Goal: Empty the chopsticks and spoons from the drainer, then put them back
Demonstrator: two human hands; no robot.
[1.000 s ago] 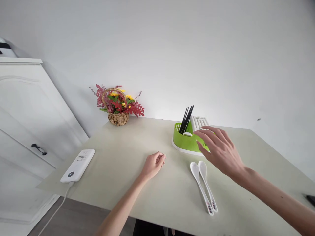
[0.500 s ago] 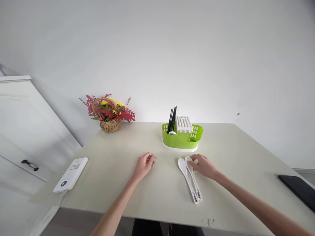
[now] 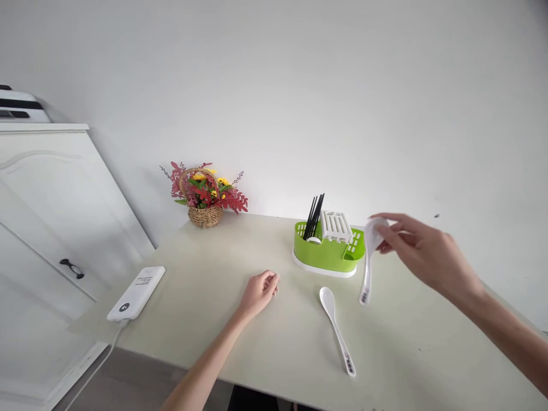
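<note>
My right hand (image 3: 422,245) pinches a white spoon (image 3: 369,260) by its bowl, holding it in the air with the handle hanging down. This spoon is just right of a green cutlery holder (image 3: 319,254) with a white base. Black chopsticks (image 3: 314,217) and a white rounded piece (image 3: 314,240) stand in the holder's left part, beside a white slotted rack (image 3: 336,226). A second white spoon (image 3: 336,325) lies on the table, its handle toward me. My left hand (image 3: 260,292) rests on the table with curled fingers, nothing visible in them.
A wicker basket of artificial flowers (image 3: 205,216) stands at the back left of the table (image 3: 192,297). A white power bank (image 3: 137,293) with a cable (image 3: 100,362) lies at the left edge. Beyond it is a white cabinet (image 3: 55,217).
My right hand has picked up one of the two spoons and raised it to the holder's right side. My left hand stays put. The view has turned slightly left.
</note>
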